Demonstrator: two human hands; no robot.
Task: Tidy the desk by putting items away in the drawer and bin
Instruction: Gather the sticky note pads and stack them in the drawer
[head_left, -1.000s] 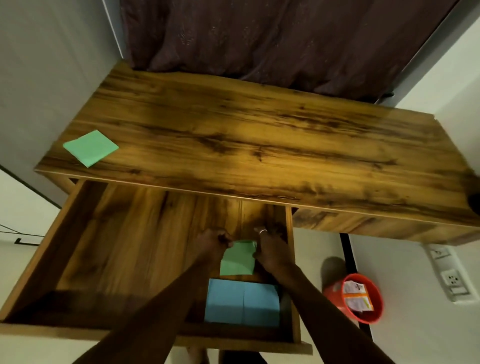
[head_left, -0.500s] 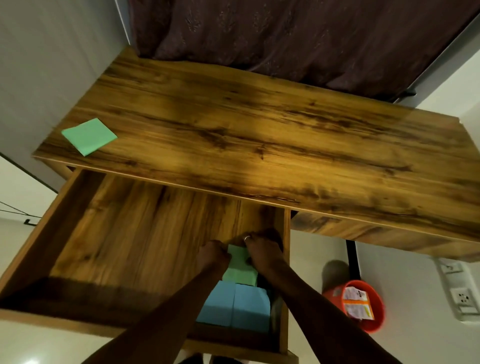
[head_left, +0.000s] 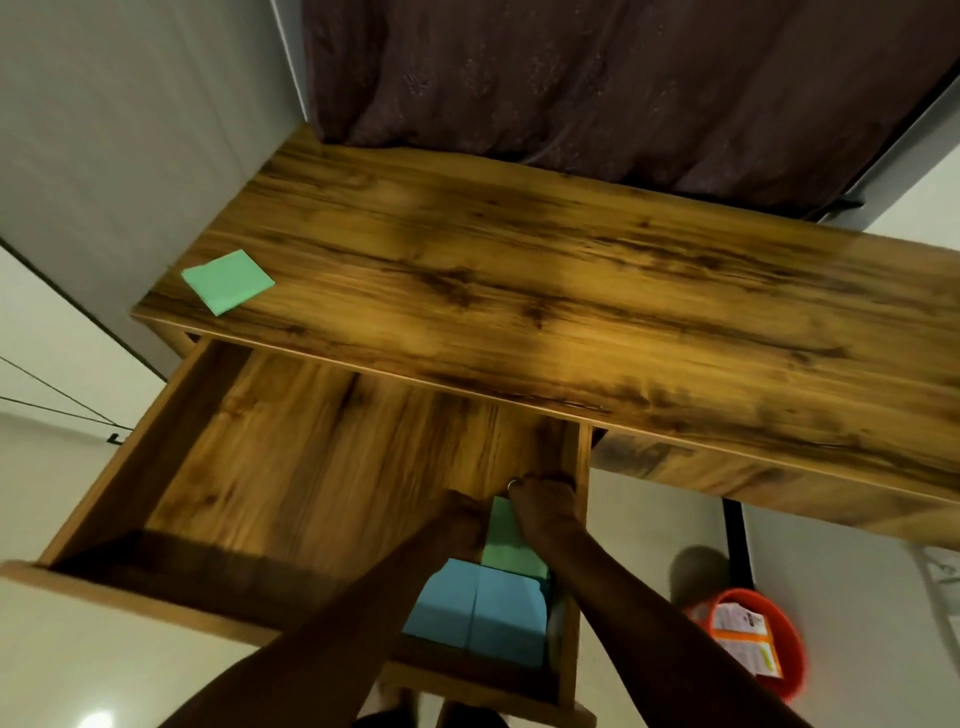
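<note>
Currently the folded green sheet (head_left: 506, 545) lies in the right rear part of the open drawer (head_left: 124, 457), its near edge meeting the blue sheet (head_left: 483, 613). Right hand (head_left: 545, 512): fingers curled over the sheet's far right corner, grasping it. Left hand (head_left: 462, 525): against the sheet's left edge; too dark to tell whether it pinches or only touches. Handling estimate: thin paper, very light, limp, creases easily; likely slides freely on the smooth wood. Best taken at an edge or corner, or pressed flat with open fingers. A second green sheet (head_left: 227, 280) waits on the desk (head_left: 571, 291), near its left front corner; lifting it probably needs a nail under one edge. Bin (head_left: 792, 644) on the floor to the right.
</note>
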